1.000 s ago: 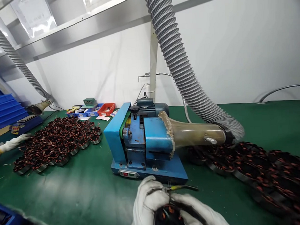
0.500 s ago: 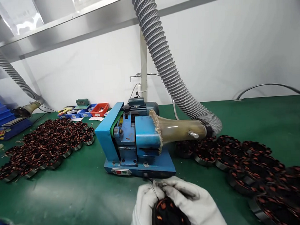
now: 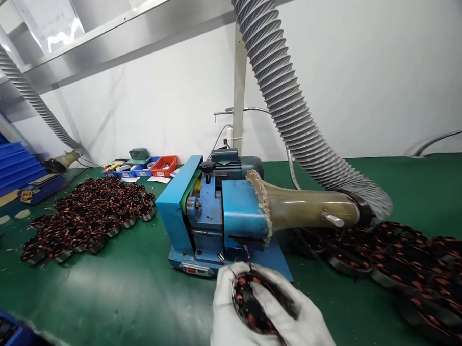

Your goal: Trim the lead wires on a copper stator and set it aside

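Both gloved hands, left hand [image 3: 231, 316] and right hand [image 3: 294, 318], curl around a wound stator [image 3: 252, 304], holding it near the blue machine [image 3: 217, 219], wire leads pointing at it.

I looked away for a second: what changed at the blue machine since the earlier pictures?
Both gloved hands, left hand and right hand, carried the wound stator forward until its wire ends reach the blue machine. The yellow-handled tool is gone from view. The machine, hose and stator piles stayed put.
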Action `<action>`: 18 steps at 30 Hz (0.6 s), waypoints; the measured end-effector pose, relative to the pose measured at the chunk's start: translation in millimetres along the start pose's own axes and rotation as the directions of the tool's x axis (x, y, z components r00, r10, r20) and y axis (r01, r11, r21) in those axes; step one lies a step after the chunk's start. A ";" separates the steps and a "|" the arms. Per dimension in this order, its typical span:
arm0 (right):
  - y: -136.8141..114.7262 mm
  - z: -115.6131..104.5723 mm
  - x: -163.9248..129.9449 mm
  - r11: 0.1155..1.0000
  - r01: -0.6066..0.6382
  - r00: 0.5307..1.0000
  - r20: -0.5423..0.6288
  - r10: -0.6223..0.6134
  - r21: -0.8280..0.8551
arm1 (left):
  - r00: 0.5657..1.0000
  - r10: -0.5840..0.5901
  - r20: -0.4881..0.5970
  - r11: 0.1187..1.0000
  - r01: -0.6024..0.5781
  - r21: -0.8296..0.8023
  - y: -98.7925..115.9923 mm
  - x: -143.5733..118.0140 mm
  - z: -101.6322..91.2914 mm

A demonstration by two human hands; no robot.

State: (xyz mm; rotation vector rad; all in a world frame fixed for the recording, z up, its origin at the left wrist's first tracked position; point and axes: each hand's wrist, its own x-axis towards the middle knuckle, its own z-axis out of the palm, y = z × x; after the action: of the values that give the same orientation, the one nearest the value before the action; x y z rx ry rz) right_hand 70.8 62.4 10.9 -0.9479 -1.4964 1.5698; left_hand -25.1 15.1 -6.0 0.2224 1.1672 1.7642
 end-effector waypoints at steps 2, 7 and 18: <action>7.0 3.8 13.0 1.000 0.005 0.999 -0.054 -0.005 0.003 | 0.995 -0.093 0.022 0.960 0.096 -0.263 -1.4 14.0 11.9; -8.3 7.8 30.5 0.999 -0.027 0.999 -0.038 0.028 0.040 | 0.992 -0.113 0.058 0.871 0.127 -0.475 5.6 27.8 27.5; -14.3 2.6 29.5 0.997 -0.077 0.994 -0.077 0.077 0.011 | 0.997 0.051 0.051 0.982 -0.041 -0.185 -2.2 31.0 25.5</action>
State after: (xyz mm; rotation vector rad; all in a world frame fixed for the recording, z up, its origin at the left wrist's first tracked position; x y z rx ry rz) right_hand 55.9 88.2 24.9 -1.0612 -1.4140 1.5741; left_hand -24.3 55.3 -4.8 0.1883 0.9599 1.8823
